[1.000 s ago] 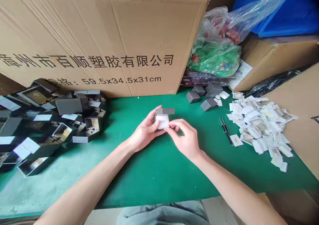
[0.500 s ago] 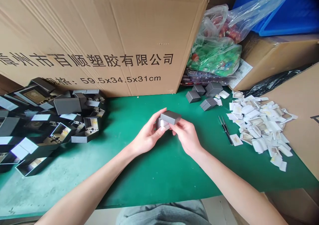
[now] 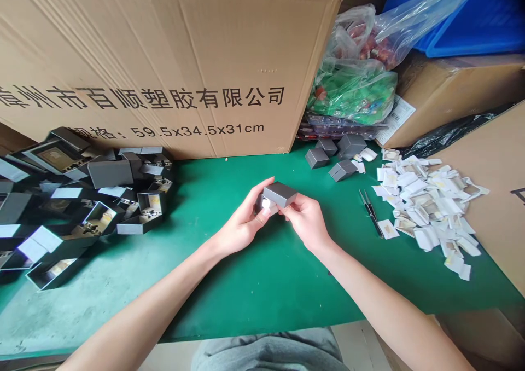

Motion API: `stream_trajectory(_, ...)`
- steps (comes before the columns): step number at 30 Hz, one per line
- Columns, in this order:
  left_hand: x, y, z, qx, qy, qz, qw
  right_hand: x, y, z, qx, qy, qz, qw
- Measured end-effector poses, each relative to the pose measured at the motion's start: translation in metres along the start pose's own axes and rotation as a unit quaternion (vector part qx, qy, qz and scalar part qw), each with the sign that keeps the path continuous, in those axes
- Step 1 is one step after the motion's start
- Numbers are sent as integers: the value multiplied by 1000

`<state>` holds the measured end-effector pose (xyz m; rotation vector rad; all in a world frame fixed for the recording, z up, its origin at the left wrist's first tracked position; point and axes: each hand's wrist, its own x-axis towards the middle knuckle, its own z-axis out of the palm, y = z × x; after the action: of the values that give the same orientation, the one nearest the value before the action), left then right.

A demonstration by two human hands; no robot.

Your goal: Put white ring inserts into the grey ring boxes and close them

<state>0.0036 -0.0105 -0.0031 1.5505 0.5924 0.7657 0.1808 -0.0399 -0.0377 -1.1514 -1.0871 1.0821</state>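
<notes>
While both hands are closing on it from either side, a small gray box [image 3: 280, 195] is sitting tilted just above the fingers, lid uppermost. The left hand [image 3: 240, 220] is cupping its near-left end, thumb pressing against the side, and the right hand [image 3: 307, 222] is pinching its right end between thumb and fingers. A white insert [image 3: 266, 205] is showing under the lid, partly hidden by the left thumb. Beneath the box, a green work mat [image 3: 254, 294] is covering the table. Left of the box, a heap of open black boxes [image 3: 61, 212] is lying on the mat. Right of it, several gray boxes [image 3: 318, 158] are standing near the mat's far edge, with black-handled tweezers [image 3: 371, 213] and a pile of white paper cards [image 3: 426, 207] lying beyond. Behind the box, a large cardboard carton [image 3: 164, 48] printed with Chinese characters is standing, and plastic bags [image 3: 353, 92] are slumping against a blue crate [image 3: 471, 15].
</notes>
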Motion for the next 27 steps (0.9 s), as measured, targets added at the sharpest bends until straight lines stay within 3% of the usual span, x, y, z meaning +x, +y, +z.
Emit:
stream_trajectory(8,1,0,1,-145,33,-45,988,-4,-2,7,35,36,-26,998)
stream_trajectory(18,4,4,2,-188,88,-78,975,-2,-2,10,39,26,-37,998)
stream_trajectory(22,6,5,2,-197,113,-80,971,-6,-3,8,-71,31,-142,987)
stream_trajectory(27,7,6,2,-160,126,-98,974,-5,-2,-2,-289,-1,-326,900)
